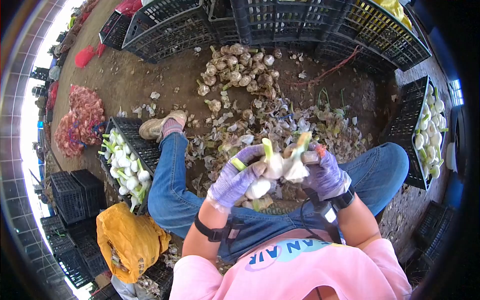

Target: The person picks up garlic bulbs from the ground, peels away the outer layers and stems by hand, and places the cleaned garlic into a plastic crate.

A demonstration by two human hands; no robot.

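My left hand, in a purple-and-white glove, is closed round peeled garlic bulbs. One white bulb with a short green stem shows at its fingertips, and a second bulb sits lower against the palm. Opposite it, my gloved right hand grips another garlic bulb whose stem points up and whose outer skin looks loose and torn. The two hands are close together above my lap, with the bulbs nearly meeting between them. Below the hands, part of the lap area is hidden.
Unpeeled garlic lies heaped on the ground ahead, with shed skins nearer me. Crates of white garlic stand at left and right. Stacked black crates line the far side. A yellow sack and red net bags are at left.
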